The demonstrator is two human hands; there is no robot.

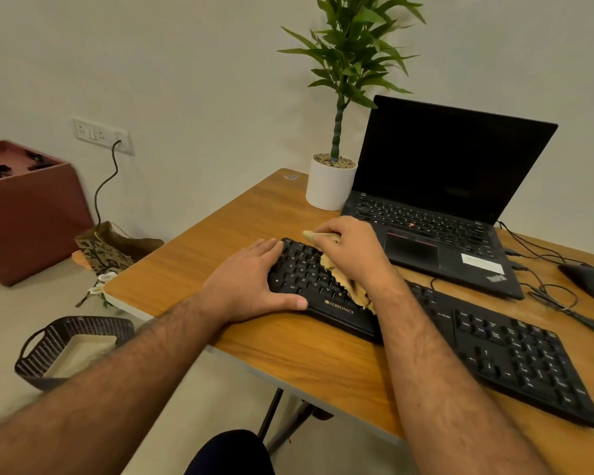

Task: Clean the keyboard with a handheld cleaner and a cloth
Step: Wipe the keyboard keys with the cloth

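A long black keyboard [494, 351] lies slantwise across the wooden desk [240, 231]. My left hand [251, 282] rests flat over the keyboard's left end, thumb along its front edge, holding it down. My right hand [352, 250] is closed on a crumpled yellow-beige cloth [355, 291] and presses it on the keys in the left-middle section. Part of the cloth hangs out below my palm. No handheld cleaner is in view.
An open black laptop [439, 207] stands behind the keyboard, a white-potted plant [330, 186] to its left. A black mouse [590, 279] and cables [556, 299] lie at the right. On the floor are a dark woven basket [42, 354], a paper bag [107, 252] and a red-brown box [31, 214].
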